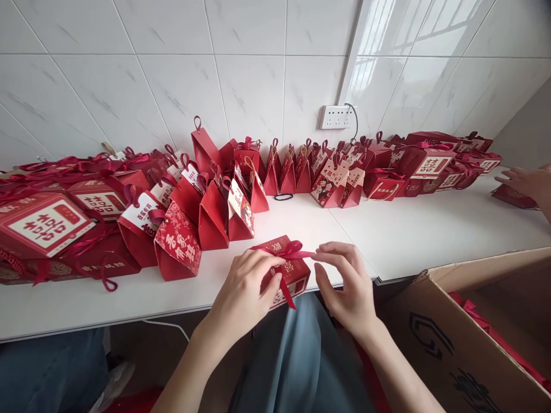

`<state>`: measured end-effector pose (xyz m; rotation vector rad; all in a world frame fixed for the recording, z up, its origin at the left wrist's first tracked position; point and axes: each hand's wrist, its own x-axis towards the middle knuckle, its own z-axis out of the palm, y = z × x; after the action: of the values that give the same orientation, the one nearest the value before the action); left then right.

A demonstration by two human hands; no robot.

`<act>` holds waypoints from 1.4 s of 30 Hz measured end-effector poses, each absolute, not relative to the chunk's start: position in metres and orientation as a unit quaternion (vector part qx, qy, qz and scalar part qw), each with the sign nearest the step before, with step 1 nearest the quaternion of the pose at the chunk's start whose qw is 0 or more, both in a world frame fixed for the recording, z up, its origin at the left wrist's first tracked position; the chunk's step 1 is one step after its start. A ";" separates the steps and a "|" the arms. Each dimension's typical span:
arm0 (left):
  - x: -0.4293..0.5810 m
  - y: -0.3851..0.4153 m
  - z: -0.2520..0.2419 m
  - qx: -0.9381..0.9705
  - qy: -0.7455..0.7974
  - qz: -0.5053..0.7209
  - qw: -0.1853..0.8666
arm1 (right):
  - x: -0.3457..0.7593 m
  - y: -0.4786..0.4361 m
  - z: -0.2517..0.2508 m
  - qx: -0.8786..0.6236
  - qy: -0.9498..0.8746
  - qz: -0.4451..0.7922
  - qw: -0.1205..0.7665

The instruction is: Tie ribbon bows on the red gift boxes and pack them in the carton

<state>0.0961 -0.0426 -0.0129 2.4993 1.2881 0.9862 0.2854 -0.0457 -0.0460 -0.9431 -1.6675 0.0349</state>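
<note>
A small red gift box [298, 275] with gold and white printing lies near the front edge of the white table. A red ribbon [293, 251] is tied in a bow on its top, one tail hanging over the front face. My left hand [245, 289] grips the box from the left, its fingers on the top by the bow and its thumb near the hanging tail. To the right of the box is my right hand [346, 287], open, with thumb and fingers apart. Its fingertips are close to the ribbon's right end; whether they touch it I cannot tell.
Rows of red gift boxes [177, 241] line the back and left of the white table [297, 221]. A black hair tie [283, 197] lies mid-table. An open cardboard box [447, 344] stands front right. Another person's hand [523, 183] reaches in at the far right.
</note>
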 end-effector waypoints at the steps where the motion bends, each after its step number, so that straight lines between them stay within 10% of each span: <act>1: 0.096 -0.043 -0.013 0.839 0.429 0.324 0.083 | 0.289 -0.043 -0.046 -0.415 -0.731 0.014 0.542; 6: 0.094 -0.048 -0.013 0.851 0.421 0.306 0.075 | 0.302 -0.033 -0.057 -0.423 -0.802 0.030 0.421; 31: 0.100 -0.050 -0.019 0.859 0.415 0.298 0.021 | 0.276 -0.063 -0.027 -0.368 -0.824 -0.165 0.398; 42: 0.105 -0.052 -0.027 0.830 0.421 0.367 -0.007 | 0.280 -0.038 -0.025 -0.557 -0.688 0.139 0.445</act>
<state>0.1053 -0.0516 -0.0265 2.6182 1.3283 1.1587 0.2797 -0.0380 -0.0248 -1.3791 -1.7044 0.3435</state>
